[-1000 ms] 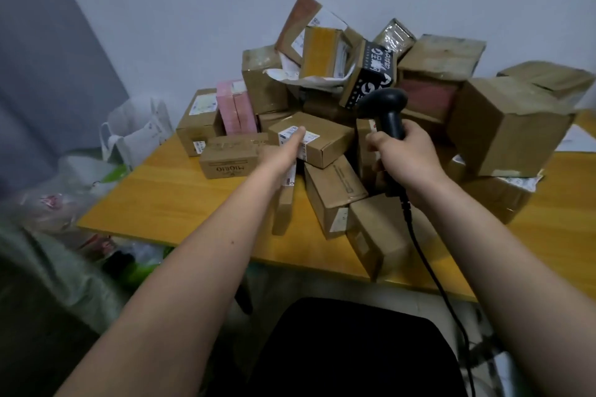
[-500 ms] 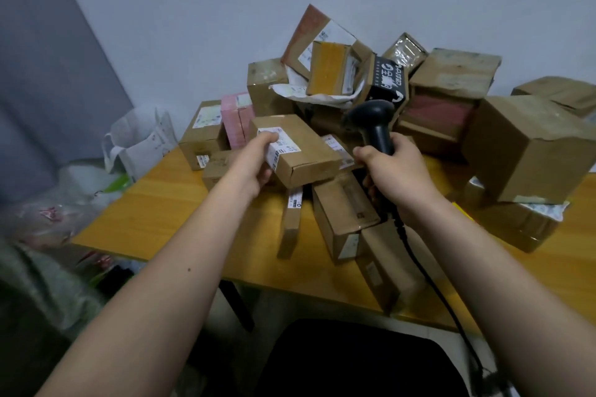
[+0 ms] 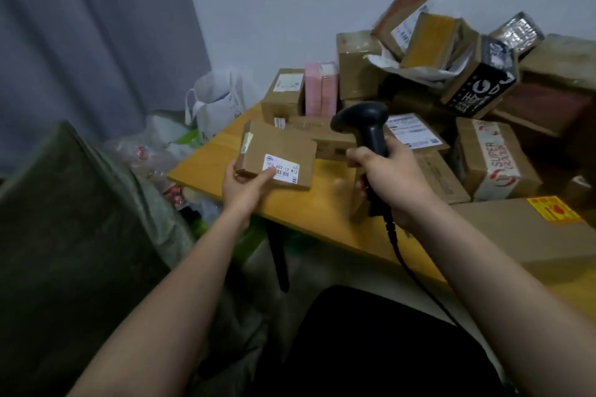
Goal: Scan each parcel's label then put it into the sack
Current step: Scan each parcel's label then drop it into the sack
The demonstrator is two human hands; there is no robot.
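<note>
My left hand point(image 3: 246, 192) grips a small brown cardboard parcel point(image 3: 277, 151) above the table's left corner, its white barcode label point(image 3: 281, 168) facing up and my thumb lying over the label's edge. My right hand point(image 3: 392, 182) grips the black handheld scanner point(image 3: 366, 126) by its handle, the head just right of the parcel and turned toward it. The scanner's cable point(image 3: 416, 274) hangs down past my right forearm. A dark green sack point(image 3: 74, 235) stands open at the lower left, beside the table.
A heap of cardboard parcels point(image 3: 451, 80) covers the back and right of the yellow wooden table point(image 3: 322, 213). A large box point(image 3: 535, 235) lies at the near right edge. A white carrier bag point(image 3: 219, 103) and plastic bags lie on the floor left of the table. A black seat point(image 3: 371, 342) is below.
My left hand lifted the small parcel off the heap and brought it left and nearer, over the table corner. The scanner followed to its right. My view swung left, showing the sack.
</note>
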